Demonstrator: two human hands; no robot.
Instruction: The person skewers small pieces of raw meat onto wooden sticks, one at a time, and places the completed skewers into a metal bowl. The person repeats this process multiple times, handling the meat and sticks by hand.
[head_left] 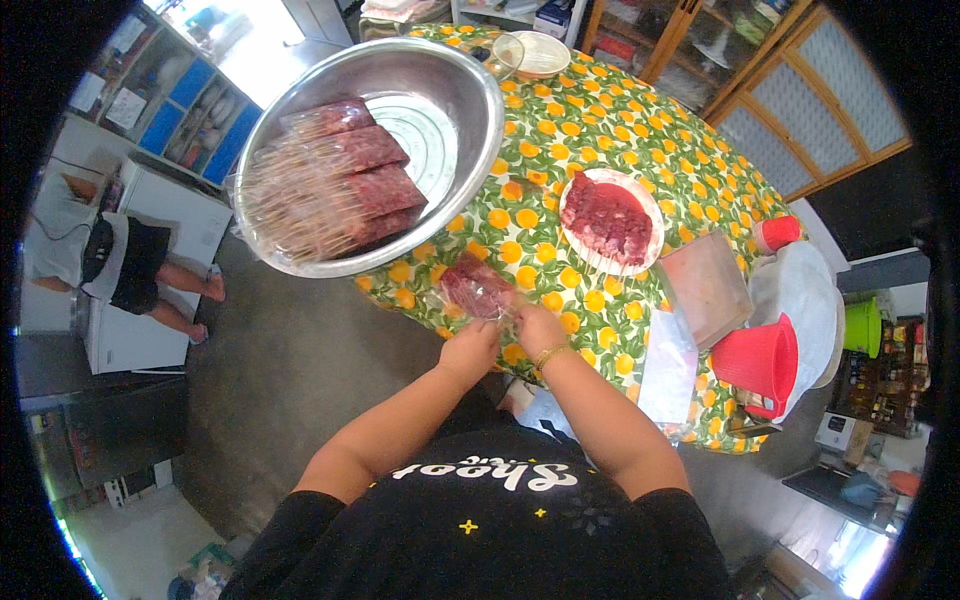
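Note:
A clear plastic bag with raw red meat in it (474, 287) lies at the near edge of the table. My left hand (471, 351) pinches its near end with closed fingers. Close beside it, my right hand (541, 333) is also closed on the bag's gathered plastic, a gold-coloured bracelet on its wrist. Beyond them to the right, raw meat skewers (612, 222) lie side by side on a white oval plate (652, 205). At the far left, a large metal basin (462, 85) holds several bagged bundles of meat skewers (345, 185), their sticks pointing left.
An orange-patterned cloth (690, 150) covers the table. To the right are a clear plastic container (706, 287), white plastic sheets (668, 368) and a red basket (760, 357). A glass mug (508, 54) and a pale dish (546, 55) stand far back. Another person (135, 262) is at left.

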